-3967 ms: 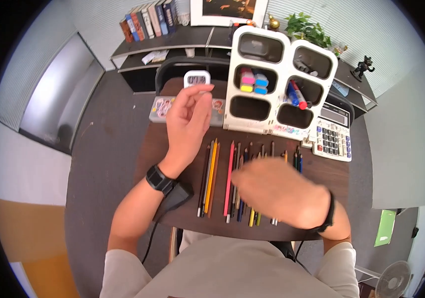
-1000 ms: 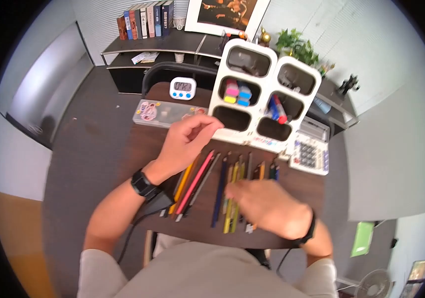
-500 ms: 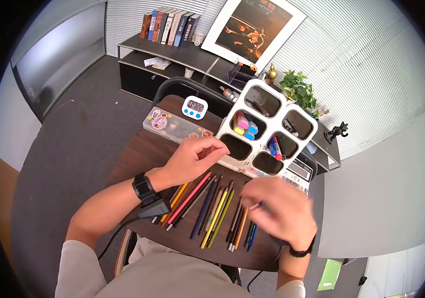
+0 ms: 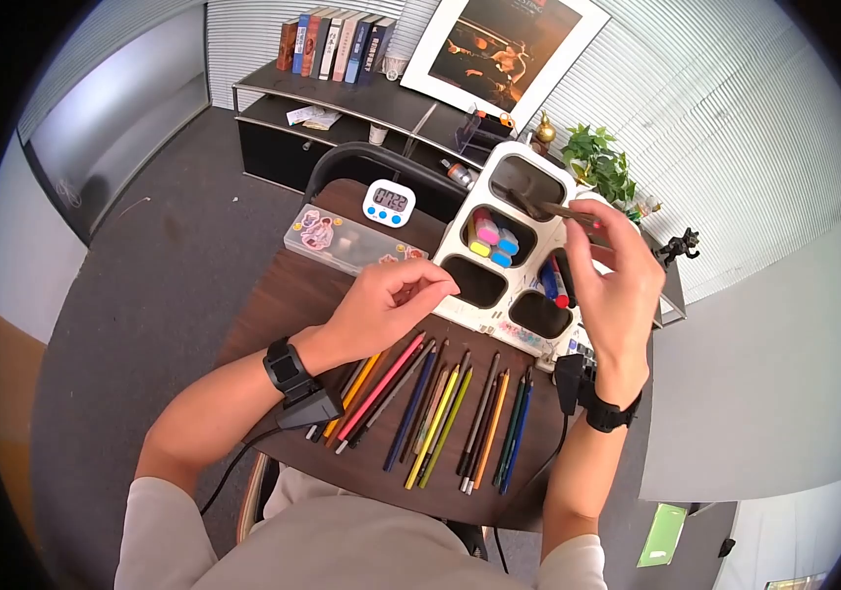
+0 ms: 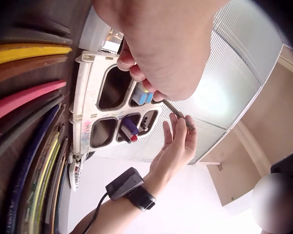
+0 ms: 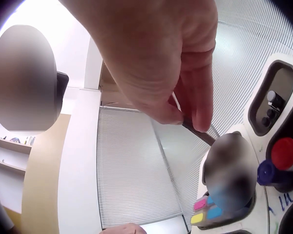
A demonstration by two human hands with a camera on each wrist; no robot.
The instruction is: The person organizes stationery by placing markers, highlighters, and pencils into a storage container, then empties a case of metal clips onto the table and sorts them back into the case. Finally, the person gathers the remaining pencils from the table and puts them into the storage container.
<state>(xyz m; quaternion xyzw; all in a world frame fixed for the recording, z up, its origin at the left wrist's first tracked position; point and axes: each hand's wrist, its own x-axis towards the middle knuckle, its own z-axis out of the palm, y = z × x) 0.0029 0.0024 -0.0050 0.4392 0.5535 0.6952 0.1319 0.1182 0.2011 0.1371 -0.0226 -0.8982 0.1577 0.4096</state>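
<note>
In the head view my right hand (image 4: 617, 285) is raised in front of the white organizer (image 4: 455, 236). Between thumb and fingers it pinches a dark, slender stick (image 4: 563, 210), which reaches toward the upper left compartment; its kind I cannot tell. The right wrist view shows the same stick (image 6: 199, 132) slanting down from the fingertips. My left hand (image 4: 381, 305) hovers before the lower left compartment, fingers loosely curled and holding nothing. Below the hands, colored pencils lie in loose groups on the table, among them a pink pencil (image 4: 381, 388) and an orange pencil (image 4: 491, 430).
Highlighters (image 4: 492, 239) and markers (image 4: 555, 285) sit in the organizer's middle compartments. A sticker-covered clear case (image 4: 356, 246) and a white timer (image 4: 389, 204) stand at the back left. Cables run from both wrists. Behind is a low black shelf (image 4: 342, 98) with books.
My right hand has left the pencils, risen to the upper compartments and now pinches the dark stick. The pencils lie more spread into groups. My left hand has barely moved in the last half second.
</note>
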